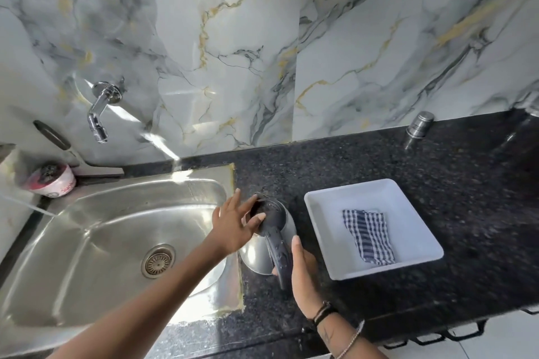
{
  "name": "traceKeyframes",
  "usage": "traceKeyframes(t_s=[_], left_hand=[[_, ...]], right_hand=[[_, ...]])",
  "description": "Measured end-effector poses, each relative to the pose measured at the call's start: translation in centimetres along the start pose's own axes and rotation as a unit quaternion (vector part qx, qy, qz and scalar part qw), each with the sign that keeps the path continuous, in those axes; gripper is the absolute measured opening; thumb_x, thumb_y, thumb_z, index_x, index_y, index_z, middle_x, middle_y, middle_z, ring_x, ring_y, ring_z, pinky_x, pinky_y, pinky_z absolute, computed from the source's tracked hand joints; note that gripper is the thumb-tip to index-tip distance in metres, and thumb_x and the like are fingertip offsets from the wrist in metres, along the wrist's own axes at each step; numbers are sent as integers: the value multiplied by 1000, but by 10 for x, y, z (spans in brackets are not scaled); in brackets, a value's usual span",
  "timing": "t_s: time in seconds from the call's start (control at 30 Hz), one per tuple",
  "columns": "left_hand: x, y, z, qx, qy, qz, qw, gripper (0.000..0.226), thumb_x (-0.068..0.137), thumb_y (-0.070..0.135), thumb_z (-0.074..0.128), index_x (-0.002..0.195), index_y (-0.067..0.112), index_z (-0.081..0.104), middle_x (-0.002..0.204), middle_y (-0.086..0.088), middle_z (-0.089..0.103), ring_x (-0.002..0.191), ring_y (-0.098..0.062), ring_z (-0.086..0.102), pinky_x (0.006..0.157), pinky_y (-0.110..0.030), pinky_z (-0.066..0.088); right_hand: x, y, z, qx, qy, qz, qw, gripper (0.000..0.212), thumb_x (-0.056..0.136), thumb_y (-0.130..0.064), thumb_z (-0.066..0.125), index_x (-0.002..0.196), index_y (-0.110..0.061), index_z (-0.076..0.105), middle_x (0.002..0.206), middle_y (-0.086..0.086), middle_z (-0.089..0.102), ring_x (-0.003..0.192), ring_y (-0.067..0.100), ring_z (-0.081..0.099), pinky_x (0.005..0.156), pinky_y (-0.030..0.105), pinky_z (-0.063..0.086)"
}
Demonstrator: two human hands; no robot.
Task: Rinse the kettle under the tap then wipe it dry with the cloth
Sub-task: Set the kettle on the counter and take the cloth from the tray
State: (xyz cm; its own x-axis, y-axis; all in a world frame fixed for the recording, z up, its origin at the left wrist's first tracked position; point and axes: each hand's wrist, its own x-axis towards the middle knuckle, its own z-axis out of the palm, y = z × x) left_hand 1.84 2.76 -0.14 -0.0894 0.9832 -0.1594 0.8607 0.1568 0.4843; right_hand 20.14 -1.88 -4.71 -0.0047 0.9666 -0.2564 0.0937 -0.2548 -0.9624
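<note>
Right hand (303,268), lowest in frame with bands on its wrist, was wrapped around the dark handle of the kettle (269,242), thumb up along the grip. Left hand (233,226) was spread open at the kettle's top, fingers at the lid area, gripping nothing that I could see. Whether it touched the lid was unclear.

Kettle sat at frame centre on the dark surface (437,183), tilted, just right of the sink (102,242) edge. Couldn't tell if its base rested on the surface or was lifted.

Step, by my read: pre-rinse, opening or steadying the lid before moving to water. Tap (100,114) at upper left of frame was dry, no stream visible, and well apart from the kettle. Sink looked empty apart from the drain.

Next move likely needs the kettle carried left over the basin under the spout, with the free left hand working the tap.

Cloth (367,236), blue check, lay folded in the white tray (326,201) just right of the kettle, untouched, within easy reach of the right hand for drying.
</note>
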Motion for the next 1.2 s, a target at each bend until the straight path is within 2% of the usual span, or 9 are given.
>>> traceKeyframes(t_s=[0.1, 0.2, 0.33, 0.43, 0.5, 0.8, 0.93, 1.03, 1.2], left_hand=[[-13, 5, 5, -35, 38, -45, 998, 79, 88, 71, 42, 153, 29, 27, 164, -8, 14, 150, -26, 13, 120, -52, 8], [-30, 12, 11, -74, 87, -99, 988, 95, 78, 82, 43, 151, 23, 30, 162, -9, 20, 149, -29, 20, 120, -52, 16], [-51, 30, 23, -82, 128, -144, 978, 104, 72, 88, 41, 148, 18, 35, 156, -7, 35, 141, -29, 36, 113, -53, 32], [-60, 45, 30, -147, 131, -181, 964, 99, 73, 81, 53, 147, 18, 34, 152, -5, 39, 137, -27, 41, 109, -51, 38], [-64, 54, 31, -176, 134, -192, 956, 92, 75, 74, 60, 144, 18, 38, 147, -4, 44, 133, -26, 45, 107, -46, 40], [-64, 73, 37, -341, 112, -313, 879, 88, 76, 59, 72, 138, 6, 38, 138, -15, 47, 123, -32, 50, 102, -47, 45], [-65, 71, 34, -451, 57, -364, 813, 58, 84, 51, 68, 102, -4, 60, 99, -21, 62, 96, -35, 59, 102, -50, 44], [-68, 71, 30, -501, -49, -342, 794, 58, 87, 60, 56, 101, 6, 70, 101, -7, 70, 95, -22, 60, 82, -36, 42], [-64, 81, 42, -551, -58, -343, 758, 54, 86, 56, 62, 106, 8, 70, 106, -11, 74, 100, -23, 64, 99, -43, 41]], right_hand=[[19, 2, -34, -99, 78, -54, 991, 45, 96, -47, 51, 62, -17, 51, 60, -5, 57, 64, 22, 58, 62, 37, 47], [60, -2, -79, -238, 126, -36, 962, 13, 91, -29, 60, 88, -18, 65, 98, 8, 69, 91, 32, 66, 70, 36, 48], [110, -2, -124, -419, 103, 50, 901, 36, 84, -32, 62, 112, -10, 60, 125, 16, 55, 114, 38, 57, 78, 38, 46], [133, 5, -141, -472, 84, 98, 872, 56, 81, -33, 65, 129, -8, 55, 143, 19, 45, 130, 41, 46, 101, 49, 45], [140, 11, -145, -495, 66, 132, 856, 61, 81, -33, 65, 135, -10, 51, 153, 18, 35, 136, 40, 40, 104, 51, 43], [143, 28, -139, -639, 50, 109, 760, 42, 87, -24, 59, 126, -7, 60, 137, 17, 42, 123, 36, 47, 84, 44, 56], [146, 28, -142, -635, 49, 111, 763, 35, 91, -19, 56, 123, -8, 64, 138, 15, 43, 123, 36, 47, 84, 43, 55], [150, 26, -144, -606, 63, 109, 786, 34, 91, -16, 54, 123, -10, 63, 144, 15, 43, 126, 37, 48, 84, 42, 52], [149, 22, -145, -546, 99, 96, 826, 35, 90, -10, 51, 124, -6, 62, 143, 18, 49, 124, 41, 52, 90, 47, 50]])
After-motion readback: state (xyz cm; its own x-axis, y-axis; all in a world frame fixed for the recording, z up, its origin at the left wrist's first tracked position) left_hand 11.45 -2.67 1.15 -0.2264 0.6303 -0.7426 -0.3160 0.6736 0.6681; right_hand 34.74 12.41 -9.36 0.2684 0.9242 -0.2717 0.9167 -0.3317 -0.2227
